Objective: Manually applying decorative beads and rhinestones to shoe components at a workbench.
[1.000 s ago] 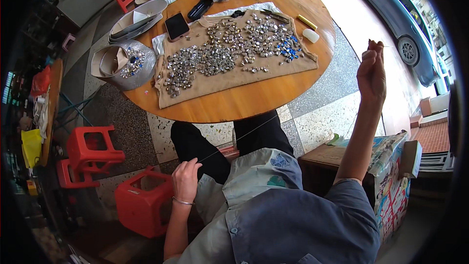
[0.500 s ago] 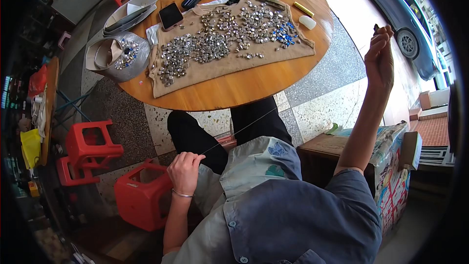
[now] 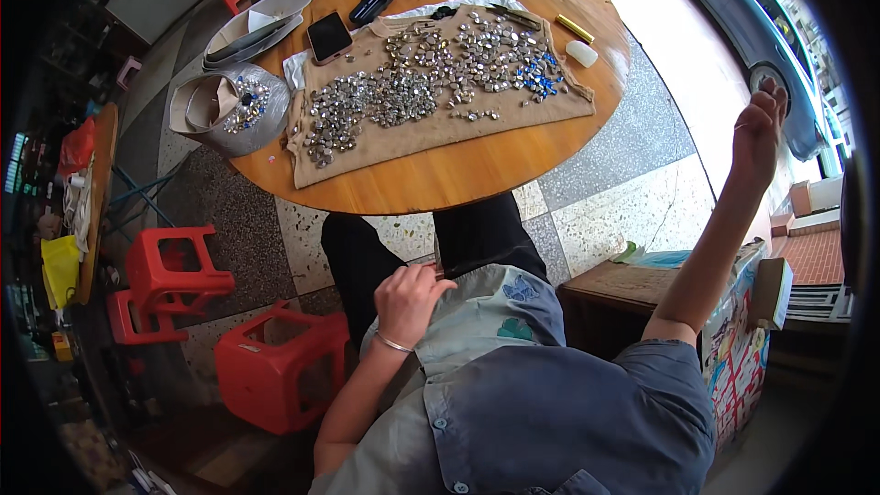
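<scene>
My left hand (image 3: 410, 302) is closed in front of my lap, a metal bangle at its wrist. A thin thread (image 3: 495, 257) shows faintly beside it. Out to the far right, my right hand (image 3: 761, 133) is raised well away from the table, its fingers drawn together; whatever they pinch is too small to make out. On the round wooden table (image 3: 440, 200) lies a tan cloth (image 3: 385, 158) covered with many silver gemstones (image 3: 399, 96). A cluster of blue gemstones (image 3: 541, 76) sits at the cloth's right side.
Around the cloth lie a phone (image 3: 328, 38), black case (image 3: 372, 5), gold tube (image 3: 575, 29) and whitish lump (image 3: 580, 53). A gem-covered silver piece (image 3: 225, 133) rests at the left edge. Red stools (image 3: 280, 362) stand left; a wooden box (image 3: 605, 282) stands right.
My left hand has moved right and slightly up across my lap. My right hand has swung farther right and a little lower. The thread, plainly visible before, is now faint.
</scene>
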{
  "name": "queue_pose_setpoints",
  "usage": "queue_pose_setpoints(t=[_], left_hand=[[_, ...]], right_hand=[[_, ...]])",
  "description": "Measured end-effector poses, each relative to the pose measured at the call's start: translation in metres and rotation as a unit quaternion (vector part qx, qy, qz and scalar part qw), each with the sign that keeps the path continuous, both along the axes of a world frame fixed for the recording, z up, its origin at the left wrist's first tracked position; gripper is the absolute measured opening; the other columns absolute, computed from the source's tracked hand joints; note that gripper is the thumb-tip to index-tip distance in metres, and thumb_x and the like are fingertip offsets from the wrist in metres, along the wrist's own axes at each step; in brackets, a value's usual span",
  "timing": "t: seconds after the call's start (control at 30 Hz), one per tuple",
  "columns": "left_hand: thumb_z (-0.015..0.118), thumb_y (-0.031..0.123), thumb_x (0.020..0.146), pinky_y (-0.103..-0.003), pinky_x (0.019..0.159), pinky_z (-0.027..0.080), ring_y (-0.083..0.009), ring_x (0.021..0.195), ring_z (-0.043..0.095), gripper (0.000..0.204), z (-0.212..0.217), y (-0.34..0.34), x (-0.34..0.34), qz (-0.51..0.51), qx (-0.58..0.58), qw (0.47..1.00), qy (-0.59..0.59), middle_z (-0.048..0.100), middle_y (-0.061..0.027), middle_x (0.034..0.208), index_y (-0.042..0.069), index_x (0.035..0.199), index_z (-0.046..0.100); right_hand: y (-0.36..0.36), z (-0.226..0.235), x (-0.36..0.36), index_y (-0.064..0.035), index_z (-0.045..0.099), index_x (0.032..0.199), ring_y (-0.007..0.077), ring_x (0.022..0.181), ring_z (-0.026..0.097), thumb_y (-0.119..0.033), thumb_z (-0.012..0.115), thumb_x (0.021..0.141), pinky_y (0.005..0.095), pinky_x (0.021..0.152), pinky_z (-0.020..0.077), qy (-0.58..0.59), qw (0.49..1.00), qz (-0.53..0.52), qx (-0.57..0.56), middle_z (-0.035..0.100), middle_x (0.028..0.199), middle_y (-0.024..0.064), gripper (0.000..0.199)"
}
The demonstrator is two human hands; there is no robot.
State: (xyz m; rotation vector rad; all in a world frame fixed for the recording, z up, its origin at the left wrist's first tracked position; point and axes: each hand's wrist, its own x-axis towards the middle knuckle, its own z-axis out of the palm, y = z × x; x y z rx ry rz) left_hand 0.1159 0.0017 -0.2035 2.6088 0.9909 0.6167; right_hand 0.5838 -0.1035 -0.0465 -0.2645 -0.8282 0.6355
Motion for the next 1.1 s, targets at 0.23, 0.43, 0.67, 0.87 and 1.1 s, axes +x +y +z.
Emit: queue_pose_setpoints(t=[0.23, 0.43, 0.67, 0.87, 1.1], left_hand=[[0.055, 0.036, 0.085, -0.030, 0.065, 0.047, -0.0230, 0.073, 0.059, 0.032, 0.095, 0.002, 0.031, -0.265, -0.336, 0.860, -0.279, 0.058, -0.0076, 0.073, 0.004, 0.079, 0.057], [0.039, 0.052, 0.088, -0.028, 0.075, 0.046, -0.0202, 0.087, 0.057, 0.059, 0.215, 0.030, 0.051, -0.454, -0.531, 0.523, -0.488, 0.060, -0.0128, 0.096, -0.001, 0.099, 0.062], [0.048, 0.044, 0.088, -0.030, 0.066, 0.048, -0.0255, 0.078, 0.059, 0.052, 0.208, 0.106, 0.048, -0.424, -0.573, 0.484, -0.507, 0.060, -0.0199, 0.091, -0.006, 0.094, 0.058], [0.050, 0.039, 0.087, -0.034, 0.064, 0.047, -0.0257, 0.072, 0.057, 0.040, 0.091, 0.118, -0.004, -0.143, -0.362, 0.661, -0.641, 0.057, -0.0166, 0.077, -0.001, 0.087, 0.051], [0.047, 0.041, 0.088, -0.026, 0.061, 0.038, -0.0161, 0.065, 0.045, 0.038, 0.029, 0.104, -0.061, 0.301, -0.328, 0.771, -0.455, 0.048, -0.0102, 0.074, 0.003, 0.088, 0.044]], right_hand=[[0.082, 0.010, 0.004, -0.0124, 0.057, 0.113, -0.0007, 0.048, 0.030, -0.023, 0.047, 0.091, 0.0168, 0.042, 0.0208, -0.382, 0.731, -0.434, -0.361, 0.050, 0.070, -0.0047, 0.027], [0.242, -0.059, 0.019, -0.0072, 0.059, 0.097, 0.0137, 0.064, 0.056, -0.020, 0.043, 0.091, 0.0293, 0.062, 0.0446, -0.605, 0.544, -0.352, -0.464, 0.058, 0.069, 0.0055, 0.022], [0.393, -0.060, 0.045, -0.0103, 0.059, 0.088, 0.0265, 0.069, 0.060, -0.019, 0.048, 0.086, 0.0359, 0.064, 0.0462, -0.660, 0.465, -0.404, -0.430, 0.061, 0.079, 0.0098, 0.014], [0.464, -0.065, 0.077, -0.0114, 0.062, 0.080, 0.0278, 0.087, 0.058, -0.011, 0.053, 0.079, 0.0382, 0.069, 0.0474, -0.777, 0.285, -0.435, -0.356, 0.058, 0.093, 0.0068, 0.009], [0.518, -0.078, 0.092, -0.0077, 0.064, 0.077, 0.0282, 0.083, 0.060, -0.007, 0.055, 0.073, 0.0360, 0.068, 0.0480, -0.824, 0.230, -0.323, -0.404, 0.063, 0.086, 0.0110, 0.010]])
